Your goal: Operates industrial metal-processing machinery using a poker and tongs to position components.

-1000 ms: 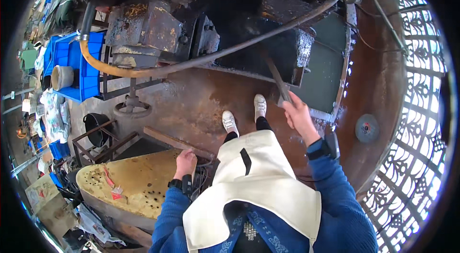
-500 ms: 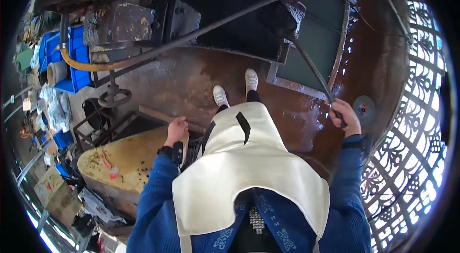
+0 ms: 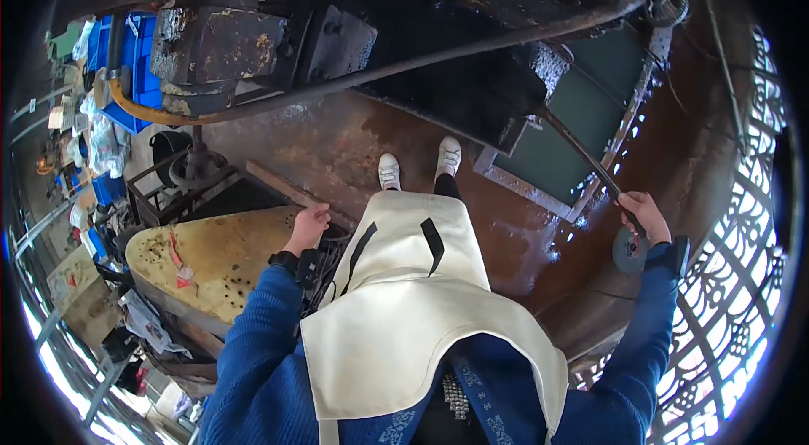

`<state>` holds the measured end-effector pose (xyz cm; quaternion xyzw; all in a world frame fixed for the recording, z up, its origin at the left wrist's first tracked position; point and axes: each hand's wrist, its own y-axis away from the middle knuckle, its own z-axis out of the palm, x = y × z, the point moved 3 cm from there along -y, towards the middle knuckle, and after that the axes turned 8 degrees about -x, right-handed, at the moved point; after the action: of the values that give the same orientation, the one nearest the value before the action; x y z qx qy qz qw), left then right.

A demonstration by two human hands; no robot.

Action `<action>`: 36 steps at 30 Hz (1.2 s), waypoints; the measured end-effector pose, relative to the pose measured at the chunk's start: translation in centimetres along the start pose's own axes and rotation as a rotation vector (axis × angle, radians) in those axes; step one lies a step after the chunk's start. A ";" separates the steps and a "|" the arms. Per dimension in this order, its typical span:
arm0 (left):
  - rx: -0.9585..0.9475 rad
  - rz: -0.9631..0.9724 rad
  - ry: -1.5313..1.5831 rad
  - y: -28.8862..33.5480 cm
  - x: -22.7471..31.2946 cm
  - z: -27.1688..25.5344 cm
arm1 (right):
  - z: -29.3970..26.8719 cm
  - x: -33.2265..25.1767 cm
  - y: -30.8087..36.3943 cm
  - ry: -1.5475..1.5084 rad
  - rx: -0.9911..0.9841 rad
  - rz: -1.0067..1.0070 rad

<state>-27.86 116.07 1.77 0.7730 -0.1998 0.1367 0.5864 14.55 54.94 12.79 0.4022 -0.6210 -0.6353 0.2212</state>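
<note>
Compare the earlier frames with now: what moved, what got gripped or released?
The right hand kept its grip on the long dark lever and swung it from in front of the body out to the person's right and down, the arm stretching out. Nothing was let go. The left hand stayed resting at the edge of the yellowish worn table; the feet and the big dark machine did not move.

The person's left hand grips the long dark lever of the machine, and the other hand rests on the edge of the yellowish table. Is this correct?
Not quite: the hands are swapped. In the head view, the right hand grips the long dark lever, while the left hand rests on the edge of the yellowish table.
</note>
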 end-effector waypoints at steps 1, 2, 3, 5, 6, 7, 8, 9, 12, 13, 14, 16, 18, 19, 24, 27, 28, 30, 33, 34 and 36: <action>0.006 -0.006 0.006 0.0 0.3 0.1 | -0.3 -0.4 -1.1 0.008 -0.007 -0.001; 0.009 -0.014 -0.057 0.1 0.6 0.3 | -0.3 -1.1 -2.1 0.029 -0.008 -0.019; 0.012 -0.021 -0.120 0.3 0.9 0.4 | -0.2 -2.0 -3.2 0.049 -0.010 -0.040; 0.016 -0.028 -0.184 0.4 2.2 0.6 | 0.2 -3.7 -5.7 0.069 -0.012 -0.062; 0.023 -0.022 -0.189 0.6 2.9 0.7 | 0.6 -4.9 -7.3 0.058 -0.017 -0.101; 0.035 -0.013 -0.192 0.7 3.8 0.7 | 0.9 -6.2 -9.0 0.049 -0.022 -0.146; 0.048 -0.003 -0.196 0.6 4.1 0.5 | 0.9 -7.3 -10.2 0.039 -0.026 -0.192; 0.065 -0.001 -0.193 0.3 3.6 0.3 | 1.0 -8.4 -11.1 0.045 -0.032 -0.208; 0.104 -0.001 -0.063 0.2 0.6 0.3 | 0.6 -11.9 -12.9 0.103 -0.049 -0.147; 0.118 0.001 -0.060 0.2 -0.3 0.1 | 0.7 -12.9 -13.5 0.109 -0.053 -0.160; 0.100 -0.011 -0.099 0.0 -1.0 0.0 | 0.7 -14.1 -14.1 0.119 -0.054 -0.169; 0.065 -0.035 -0.177 -0.5 -2.5 -0.1 | 0.7 -16.5 -15.3 0.141 -0.056 -0.188; 0.065 -0.076 -0.163 -0.9 -3.7 0.0 | 1.0 -18.6 -16.5 0.142 -0.060 -0.201; 0.051 -0.121 -0.160 -0.7 -4.3 0.0 | 1.3 -19.3 -17.1 0.130 -0.065 -0.201; 0.012 -0.217 -0.208 -1.5 -5.6 -0.9 | 3.4 -24.7 -20.1 0.262 -0.027 -0.255; 0.021 -0.193 -0.233 -2.5 -7.3 -1.4 | 3.8 -26.2 -23.0 0.143 -0.093 -0.352; 0.021 -0.184 -0.245 -2.8 -8.0 -1.6 | 4.1 -26.7 -23.8 0.085 -0.128 -0.394; 0.046 -0.164 -0.251 -2.9 -9.5 -1.5 | 6.5 -28.9 -24.0 0.108 -0.072 -0.412; 0.078 -0.125 -0.264 -3.6 -10.2 -2.3 | 10.3 -32.4 -23.7 0.150 0.048 -0.429; 0.082 -0.114 -0.267 -3.4 -8.9 -2.3 | 11.4 -33.4 -23.6 0.177 0.012 -0.440; 0.081 -0.093 -0.278 -3.0 -7.1 -2.6 | 12.9 -34.7 -23.9 0.226 -0.057 -0.455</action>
<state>-32.65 120.30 -3.28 0.8160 -0.2373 0.0092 0.5271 29.73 92.97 -3.34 0.5937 -0.4678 -0.6369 0.1518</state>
